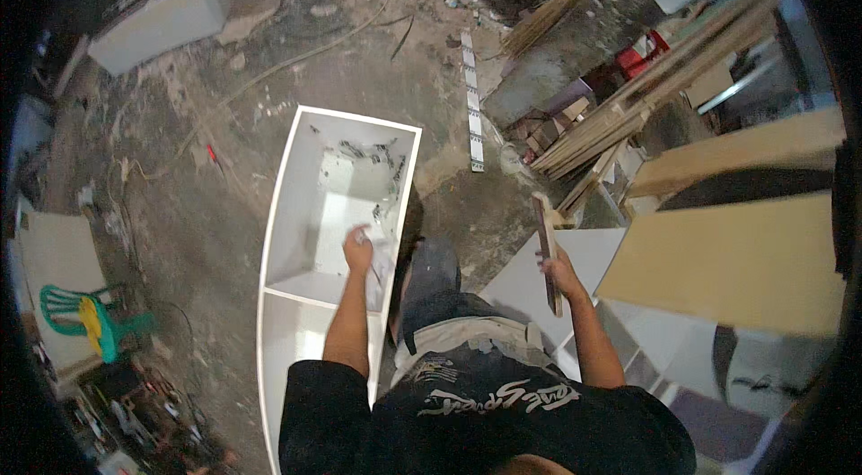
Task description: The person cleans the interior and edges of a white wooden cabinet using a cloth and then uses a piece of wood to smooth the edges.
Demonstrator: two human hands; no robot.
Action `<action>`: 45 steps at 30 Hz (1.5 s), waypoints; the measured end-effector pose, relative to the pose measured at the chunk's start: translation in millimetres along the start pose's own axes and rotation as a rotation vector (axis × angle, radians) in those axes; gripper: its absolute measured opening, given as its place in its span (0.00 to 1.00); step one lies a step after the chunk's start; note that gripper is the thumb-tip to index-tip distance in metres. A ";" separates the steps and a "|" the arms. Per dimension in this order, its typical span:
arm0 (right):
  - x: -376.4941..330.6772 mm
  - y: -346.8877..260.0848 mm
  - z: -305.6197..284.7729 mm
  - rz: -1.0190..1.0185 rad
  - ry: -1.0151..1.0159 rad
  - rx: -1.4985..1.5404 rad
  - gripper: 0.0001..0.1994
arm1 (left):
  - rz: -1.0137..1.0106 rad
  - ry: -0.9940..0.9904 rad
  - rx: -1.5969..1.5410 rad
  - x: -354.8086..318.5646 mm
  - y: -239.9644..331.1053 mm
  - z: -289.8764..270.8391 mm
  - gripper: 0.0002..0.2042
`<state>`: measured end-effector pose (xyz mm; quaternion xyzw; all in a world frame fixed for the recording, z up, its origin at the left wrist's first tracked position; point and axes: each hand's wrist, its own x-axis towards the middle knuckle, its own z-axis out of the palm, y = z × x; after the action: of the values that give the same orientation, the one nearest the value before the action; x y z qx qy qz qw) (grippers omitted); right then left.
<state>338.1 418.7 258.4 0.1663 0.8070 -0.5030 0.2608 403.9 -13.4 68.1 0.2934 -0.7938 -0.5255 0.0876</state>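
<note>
A long white open box, like a cabinet carcass (266, 246), lies on the floor to my left, with a divider across it. Inside its far compartment are several small dark pieces (364, 152), too small to name. My left hand (357, 250) reaches over that compartment, fingers curled together; what they hold, if anything, is unclear. A pale blur shows beside the wrist. On the right, my right hand (561, 274) grips a long narrow wooden piece (546, 237), dark on one face and pale along its other side. It is held above white panels, apart from the box.
White panels (512, 282) and a yellowish board (718, 264) lie at right. Timber strips (655, 84) are stacked beyond them, near a broom head (548, 17). A striped strip (471, 102) and a cable (269, 71) lie on the floor. A green chair (67, 309) stands left.
</note>
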 end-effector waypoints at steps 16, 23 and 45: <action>400.3 -158.1 248.4 -0.328 -0.573 -0.661 0.33 | 0.247 0.001 0.384 349.4 -17.0 46.8 0.09; 454.2 -127.6 284.0 -0.274 -0.813 -0.732 0.31 | -0.135 0.155 0.796 411.1 -4.2 70.3 0.11; 447.9 -141.0 290.9 -0.355 -0.828 -0.831 0.23 | -0.250 0.251 0.813 405.3 18.8 77.7 0.06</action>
<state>-25.1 98.2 -7.0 -0.2956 0.7829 -0.2046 0.5079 32.8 -173.4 -17.4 0.4594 -0.8775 -0.1374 -0.0035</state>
